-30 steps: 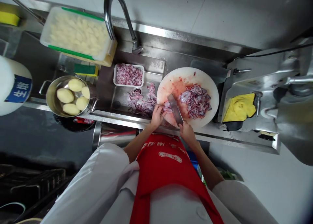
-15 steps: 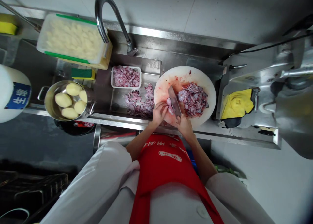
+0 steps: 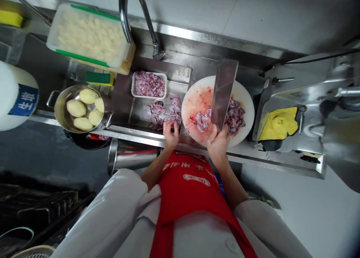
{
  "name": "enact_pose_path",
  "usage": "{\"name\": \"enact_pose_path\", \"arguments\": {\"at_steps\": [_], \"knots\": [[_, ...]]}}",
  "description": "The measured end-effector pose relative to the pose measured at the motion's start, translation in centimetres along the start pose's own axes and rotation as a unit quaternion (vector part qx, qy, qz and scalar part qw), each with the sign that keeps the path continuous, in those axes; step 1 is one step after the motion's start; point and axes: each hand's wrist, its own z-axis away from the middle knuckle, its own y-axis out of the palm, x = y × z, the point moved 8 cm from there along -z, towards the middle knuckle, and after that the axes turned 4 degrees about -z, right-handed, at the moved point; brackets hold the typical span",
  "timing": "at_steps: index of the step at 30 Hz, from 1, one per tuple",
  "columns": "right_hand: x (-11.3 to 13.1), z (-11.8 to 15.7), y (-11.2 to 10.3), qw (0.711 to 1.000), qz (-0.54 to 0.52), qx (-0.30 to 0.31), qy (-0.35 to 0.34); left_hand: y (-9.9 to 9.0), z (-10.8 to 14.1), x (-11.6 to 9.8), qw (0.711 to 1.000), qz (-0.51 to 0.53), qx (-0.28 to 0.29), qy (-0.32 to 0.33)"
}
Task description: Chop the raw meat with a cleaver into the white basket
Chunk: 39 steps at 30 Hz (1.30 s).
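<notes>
My right hand (image 3: pixel 218 143) is wrapped round the handle of a broad cleaver (image 3: pixel 224 91), whose blade is raised over the round white cutting board (image 3: pixel 194 93). Several pale pink meat pieces (image 3: pixel 201 122) lie left of the blade, and a darker heap of meat (image 3: pixel 235 115) sits to its right, partly hidden by it. Blood stains mark the board. Left of the board, my left hand (image 3: pixel 171 132) is closed at the sink's front edge, with something small and dark at its fingertips that I cannot make out. Loose meat (image 3: pixel 160 113) lies in the sink just beyond it.
A white basket of chopped meat (image 3: pixel 149 84) stands in the sink under the curved faucet (image 3: pixel 140 10). Further left are a steel pot (image 3: pixel 60 111) with peeled potatoes and a lidded plastic box (image 3: pixel 87 36). A yellow cloth (image 3: pixel 278 123) lies at the right.
My left hand has left the meat on the board and moved left to the sink edge. The cleaver has been lifted and shows its broad side. The view has shifted slightly.
</notes>
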Motion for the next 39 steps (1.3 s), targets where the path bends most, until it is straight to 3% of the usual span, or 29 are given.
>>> {"name": "enact_pose_path", "arguments": {"at_steps": [4,6,9,16,21,24,26,29,34,36,39], "knots": [[-0.2,-0.4,5.7,0.988,0.033,0.149,0.009,6.0,1.0,-3.0,0.980,0.044,0.164,0.105],[-0.6,-0.8,7.2,0.985,0.026,0.169,0.002,8.8,1.7,-3.9,0.959,0.045,0.242,0.144],[-1.5,-1.1,7.5,0.985,0.023,0.170,-0.003,10.8,2.0,-3.8,0.945,0.028,0.287,0.155],[-1.4,-0.7,6.8,0.981,0.017,0.192,-0.002,11.3,2.7,-3.0,0.934,-0.003,0.319,0.160],[0.1,-6.1,7.1,0.988,-0.009,0.152,-0.008,11.5,2.6,-3.1,0.926,-0.003,0.342,0.158],[-0.3,-9.6,7.0,0.987,-0.061,0.148,-0.035,10.6,2.1,-2.8,0.936,-0.001,0.317,0.155],[-0.8,-10.5,6.5,0.983,-0.087,0.150,-0.054,9.8,2.0,-2.4,0.940,0.002,0.303,0.154],[-1.6,-9.5,5.0,0.989,-0.073,0.119,-0.052,8.8,2.0,-1.4,0.940,-0.001,0.305,0.154],[-1.7,-5.2,2.8,0.994,-0.033,0.094,-0.043,7.4,1.6,-1.2,0.953,0.011,0.275,0.130],[-2.6,-4.0,2.1,0.996,-0.038,0.077,-0.026,7.8,1.4,-1.9,0.963,0.006,0.252,0.097],[-5.1,-3.2,0.8,0.998,-0.052,0.033,-0.003,10.0,1.6,-3.7,0.966,-0.040,0.247,0.058]]}}
